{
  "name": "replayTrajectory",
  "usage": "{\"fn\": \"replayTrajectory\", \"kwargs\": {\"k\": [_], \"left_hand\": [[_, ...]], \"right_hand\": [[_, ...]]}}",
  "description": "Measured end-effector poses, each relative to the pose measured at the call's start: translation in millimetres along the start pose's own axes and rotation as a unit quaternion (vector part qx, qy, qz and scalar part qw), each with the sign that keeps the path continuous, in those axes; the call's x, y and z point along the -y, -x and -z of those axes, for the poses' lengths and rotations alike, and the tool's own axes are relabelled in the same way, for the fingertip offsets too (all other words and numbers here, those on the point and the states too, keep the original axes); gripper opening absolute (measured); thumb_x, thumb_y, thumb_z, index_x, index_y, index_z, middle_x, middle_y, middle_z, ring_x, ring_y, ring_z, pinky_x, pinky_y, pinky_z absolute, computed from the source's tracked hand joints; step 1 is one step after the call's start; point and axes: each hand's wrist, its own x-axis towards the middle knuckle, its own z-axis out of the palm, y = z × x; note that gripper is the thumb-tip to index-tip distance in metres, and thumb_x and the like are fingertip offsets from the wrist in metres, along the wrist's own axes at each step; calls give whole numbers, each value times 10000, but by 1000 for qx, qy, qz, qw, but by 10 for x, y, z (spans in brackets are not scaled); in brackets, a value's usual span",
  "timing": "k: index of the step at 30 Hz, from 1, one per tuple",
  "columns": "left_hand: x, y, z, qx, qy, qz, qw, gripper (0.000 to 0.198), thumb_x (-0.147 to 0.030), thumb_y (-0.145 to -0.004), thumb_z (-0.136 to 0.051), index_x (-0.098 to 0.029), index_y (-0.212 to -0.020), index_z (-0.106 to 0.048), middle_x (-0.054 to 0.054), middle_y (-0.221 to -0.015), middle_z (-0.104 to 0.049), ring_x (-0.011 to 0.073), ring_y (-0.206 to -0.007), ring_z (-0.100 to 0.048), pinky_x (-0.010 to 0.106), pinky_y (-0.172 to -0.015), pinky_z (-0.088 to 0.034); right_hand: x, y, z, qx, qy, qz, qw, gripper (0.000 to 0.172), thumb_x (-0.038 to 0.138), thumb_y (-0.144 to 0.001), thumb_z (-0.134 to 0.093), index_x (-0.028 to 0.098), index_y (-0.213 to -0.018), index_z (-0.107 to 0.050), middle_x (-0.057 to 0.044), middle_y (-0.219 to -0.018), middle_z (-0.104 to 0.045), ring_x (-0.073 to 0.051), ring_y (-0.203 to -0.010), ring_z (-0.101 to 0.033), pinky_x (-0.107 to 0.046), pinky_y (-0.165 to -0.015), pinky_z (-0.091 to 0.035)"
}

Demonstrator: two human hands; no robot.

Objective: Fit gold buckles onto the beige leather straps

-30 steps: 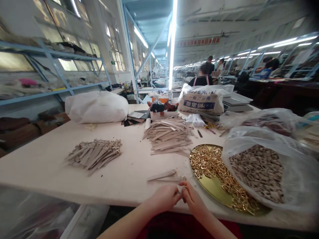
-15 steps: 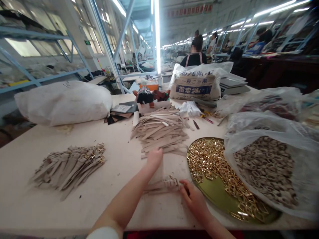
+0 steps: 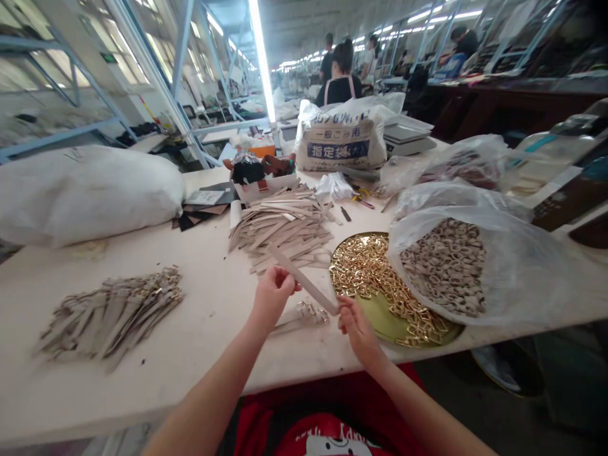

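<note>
A flat beige strap point(image 3: 311, 288) slants between my two hands above the table. My left hand point(image 3: 273, 292) pinches it partway along, and its far end sticks out past the fingers. At the near end, my right hand point(image 3: 355, 326) closes on the tip with thumb and fingers. Below them lies a small group of straps with gold buckles point(image 3: 308, 313), partly hidden by my left hand. Just beyond is a large pile of loose beige straps point(image 3: 280, 225). A round tray point(image 3: 382, 311) full of gold-coloured metal buckles point(image 3: 365, 266) lies right of my right hand.
A clear plastic bag point(image 3: 513, 272) of small beige loops point(image 3: 446, 266) overlaps the tray. Buckled straps point(image 3: 114, 310) lie in a heap at left. Behind are a white sack point(image 3: 90, 193), a printed bag point(image 3: 339, 139) and a box point(image 3: 266, 187). People work farther back.
My left hand has drawn a strap off the pile toward me, and my right hand now grips its near end. The right hand has come away from the buckled straps. The view has shifted right and down.
</note>
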Motion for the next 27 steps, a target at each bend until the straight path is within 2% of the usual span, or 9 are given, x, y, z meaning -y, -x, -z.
{"fn": "replayTrajectory", "kwargs": {"k": [3, 8, 12, 16, 18, 21, 24, 26, 27], "left_hand": [[-31, 384, -165, -2, 242, 135, 961, 158, -272, -716, -543, -144, -781, -477, 9, -682, -589, 124, -615, -617, 248, -612, -481], [89, 927, -366, 47, 391, 231, 889, 207, -252, -683, -628, -135, -832, -545, 39, -788, -641, 124, -705, -632, 215, -646, -481], [182, 1178, -353, 190, 406, 227, 865, 239, -199, -657, -689, -115, -860, -596, 63, -846, -669, 135, -777, -631, 216, -724, -477], [158, 1208, -356, 365, 463, 292, 753, 344, -344, -752, -602, -136, -1021, -552, 112, -918, -667, 147, -705, -647, 224, -614, -497], [91, 1189, -433, 428, 449, 313, 719, 359, -389, -798, -525, -98, -1007, -555, 139, -894, -662, 131, -626, -639, 199, -535, -484], [-31, 1158, -615, 436, 414, 308, 738, 220, -248, -787, -531, -78, -922, -564, 88, -741, -650, 79, -461, -569, 160, -421, -432], [-122, 1113, -772, 376, 397, 321, 773, 200, -133, -768, -486, -94, -954, -547, 36, -664, -607, 60, -431, -528, 146, -395, -415], [-154, 1070, -830, 345, 392, 334, 784, 227, -104, -765, -456, -97, -978, -534, 44, -706, -602, 68, -489, -552, 154, -432, -444], [-164, 1046, -847, 336, 393, 340, 785, 238, -93, -762, -449, -98, -987, -527, 51, -734, -601, 72, -519, -562, 158, -453, -457]], "right_hand": [[247, 165, 201, 21, -80, -66, 994, 298, 422, -856, -396, 183, -995, -506, 29, -581, -497, -111, -501, -456, -238, -487, -390], [442, 398, 523, -35, -84, -103, 990, 216, 406, -801, -514, 206, -882, -508, 51, -562, -464, -83, -483, -405, -209, -454, -335], [365, 472, 741, -44, -110, -108, 987, 212, 392, -808, -511, 216, -926, -511, 68, -543, -402, -74, -476, -373, -197, -447, -307], [320, 494, 828, 36, -148, -111, 982, 231, 382, -795, -531, 216, -954, -509, 76, -540, -376, -67, -453, -347, -196, -431, -280], [329, 482, 830, 81, -115, -108, 984, 248, 389, -791, -531, 209, -961, -515, 72, -545, -387, -71, -452, -357, -200, -429, -287], [309, 351, 940, 99, -10, -76, 992, 279, 413, -805, -491, 202, -984, -522, 43, -583, -466, -92, -479, -420, -216, -447, -338], [198, 10, 1318, -12, 165, -17, 986, 311, 419, -825, -427, 192, -1010, -532, -22, -711, -593, -137, -557, -515, -267, -532, -420], [86, -305, 1666, -104, 331, 6, 938, 305, 372, -825, -414, 180, -1005, -567, -73, -817, -640, -188, -672, -573, -317, -637, -446], [24, -468, 1832, -118, 409, 13, 905, 309, 344, -824, -405, 169, -1005, -584, -98, -873, -647, -220, -757, -586, -343, -697, -442]]}}
